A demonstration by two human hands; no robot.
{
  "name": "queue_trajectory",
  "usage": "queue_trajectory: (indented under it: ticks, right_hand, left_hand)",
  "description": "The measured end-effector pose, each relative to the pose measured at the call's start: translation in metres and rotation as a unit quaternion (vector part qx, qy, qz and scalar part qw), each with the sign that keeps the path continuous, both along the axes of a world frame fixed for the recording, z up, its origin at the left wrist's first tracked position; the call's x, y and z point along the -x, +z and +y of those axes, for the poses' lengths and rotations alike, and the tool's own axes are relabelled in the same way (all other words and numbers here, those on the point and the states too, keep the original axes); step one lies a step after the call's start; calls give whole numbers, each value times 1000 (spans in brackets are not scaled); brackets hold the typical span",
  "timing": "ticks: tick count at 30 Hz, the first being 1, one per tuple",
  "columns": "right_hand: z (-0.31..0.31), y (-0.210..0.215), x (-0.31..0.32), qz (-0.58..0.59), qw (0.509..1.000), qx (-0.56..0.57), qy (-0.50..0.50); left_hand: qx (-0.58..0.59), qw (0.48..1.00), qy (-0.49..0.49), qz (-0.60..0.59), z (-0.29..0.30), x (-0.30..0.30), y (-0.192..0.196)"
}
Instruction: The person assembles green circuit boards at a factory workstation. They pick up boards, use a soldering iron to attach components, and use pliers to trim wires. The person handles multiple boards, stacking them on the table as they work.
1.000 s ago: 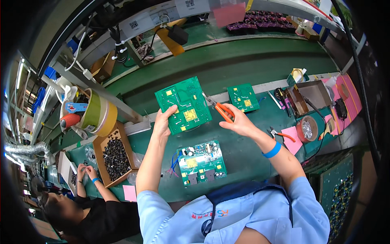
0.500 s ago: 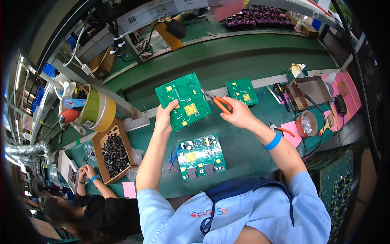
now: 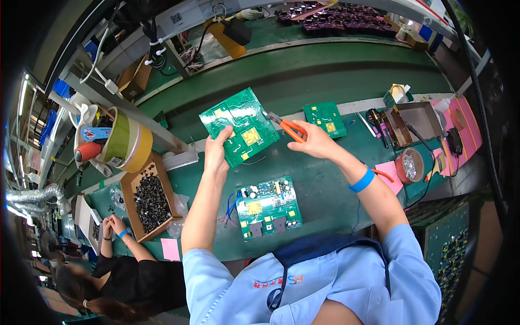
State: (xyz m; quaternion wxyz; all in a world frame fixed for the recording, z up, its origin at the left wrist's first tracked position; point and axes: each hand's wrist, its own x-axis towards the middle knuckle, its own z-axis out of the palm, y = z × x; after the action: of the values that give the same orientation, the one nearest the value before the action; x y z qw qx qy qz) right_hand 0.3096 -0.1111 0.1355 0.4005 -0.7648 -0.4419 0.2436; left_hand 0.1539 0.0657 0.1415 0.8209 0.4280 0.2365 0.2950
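Note:
A green circuit board with yellow patches is held up and tilted above the bench by my left hand, thumb on its face. My right hand grips orange-handled cutters, whose jaws are at the board's right edge. Whether the jaws touch it I cannot tell. Below lies a second circuit board, component side up, with blue wires at its left. A third circuit board rests beyond my right hand.
On the left stand a carton of small black parts and a green-yellow tub. A co-worker's hands are beside the carton. To the right are a round tub, an open box and a pink sheet.
The held board has shifted slightly left and up and tilted more. My right hand and the cutters have moved a little left and up with it.

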Motion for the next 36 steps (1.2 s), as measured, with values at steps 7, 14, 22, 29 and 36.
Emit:
queue_trajectory:
  ticks: [7, 14, 22, 29, 36]
  right_hand:
    - [-14, 11, 14, 34, 999, -1, 39]
    - [-24, 28, 18, 91, 992, 24, 79]
    - [-26, 16, 18, 23, 998, 3, 62]
    - [-28, 14, 19, 6, 998, 8, 57]
    - [-28, 17, 22, -22, 998, 45, 28]
  left_hand:
    - [61, 998, 2, -20, 10, 15, -4]
    - [74, 996, -13, -50, 11, 21, -1]
    - [45, 998, -7, -48, 7, 26, 2]
    - [51, 998, 5, -32, 8, 26, 0]
    - [32, 999, 10, -27, 3, 25, 2]
